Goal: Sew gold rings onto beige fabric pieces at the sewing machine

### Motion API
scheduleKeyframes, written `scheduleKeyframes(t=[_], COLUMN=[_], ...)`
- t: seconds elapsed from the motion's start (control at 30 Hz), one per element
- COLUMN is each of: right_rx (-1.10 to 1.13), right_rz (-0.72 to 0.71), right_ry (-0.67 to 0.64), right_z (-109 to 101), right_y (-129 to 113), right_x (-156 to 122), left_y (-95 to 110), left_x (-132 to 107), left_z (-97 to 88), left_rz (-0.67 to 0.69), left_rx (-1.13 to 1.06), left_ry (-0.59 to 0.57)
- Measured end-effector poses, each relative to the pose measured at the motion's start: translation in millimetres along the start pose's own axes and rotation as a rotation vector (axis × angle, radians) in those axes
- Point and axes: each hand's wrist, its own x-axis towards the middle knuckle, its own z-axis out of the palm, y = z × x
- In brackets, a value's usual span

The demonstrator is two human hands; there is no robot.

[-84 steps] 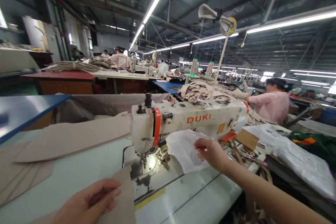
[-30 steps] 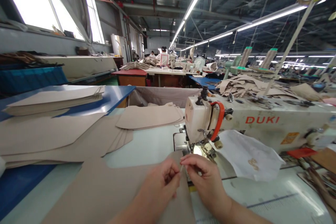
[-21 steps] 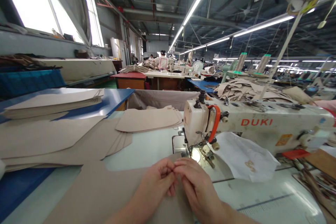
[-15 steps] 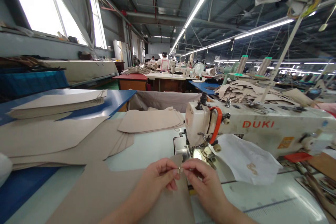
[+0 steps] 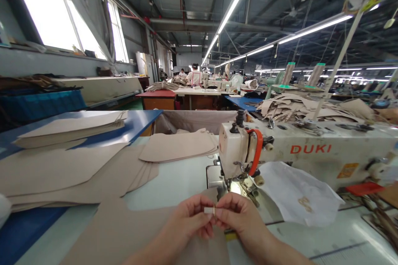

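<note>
In front of the sewing machine (image 5: 231,145), both hands meet at fingertip height. My left hand (image 5: 189,218) is closed in a pinch on a small pale fabric tab (image 5: 208,210). A tiny gold-coloured ring (image 5: 214,211) stands around or against the tab's right end. My right hand (image 5: 244,217) pinches at that ring, its fingertips nearly touching the left ones. Exactly how tab and ring join is partly hidden by the fingers. Beneath the hands lies a large taupe panel (image 5: 124,232), leather-like, reaching towards the machine's lit needle area.
Stacks of cut taupe panels (image 5: 71,169) lie at left, with another stack (image 5: 178,145) behind. Right of the needle, a white cloth (image 5: 289,186) carries small gold rings (image 5: 304,204). A thread stand pole (image 5: 337,66) rises behind the machine. A person (image 5: 195,76) sits farther back.
The pale tab now shows clearly between my fingertips, with the ring at its right end. Both hands have shifted slightly lower in view, still pinched together.
</note>
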Motion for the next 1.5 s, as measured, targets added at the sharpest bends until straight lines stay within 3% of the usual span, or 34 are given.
scheduleKeyframes(t=[0.37, 0.5, 0.63, 0.8, 1.27, 1.5], right_rx=[-0.127, -0.267, -0.308, -0.292, -0.379, -0.428], right_rz=[-0.066, -0.199, -0.199, -0.240, -0.420, -0.417], right_ry=[-0.172, -0.177, -0.176, -0.223, 0.033, 0.065], right_z=[0.6, 0.9, -0.4, -1.6, 3.5, 1.3], right_y=[-5.2, 5.4, 12.1, 2.8, -0.4, 1.6], right_x=[-8.8, -10.7, -10.9, -10.0, -11.6, -11.2], left_y=[3.0, -7.4, -11.8, -8.4, -3.6, -3.5], left_x=[-1.6, 0.1, -2.5, -6.6, -9.8, -9.4], left_z=[1.5, -5.8, -9.2, -8.7, -1.2, 3.4], left_rz=[-0.056, 0.080, 0.152, 0.209, 0.273, 0.277], left_rx=[0.063, 0.309, 0.465, 0.560, 0.391, 0.291], left_ry=[-0.020, -0.002, 0.051, 0.093, 0.158, 0.098])
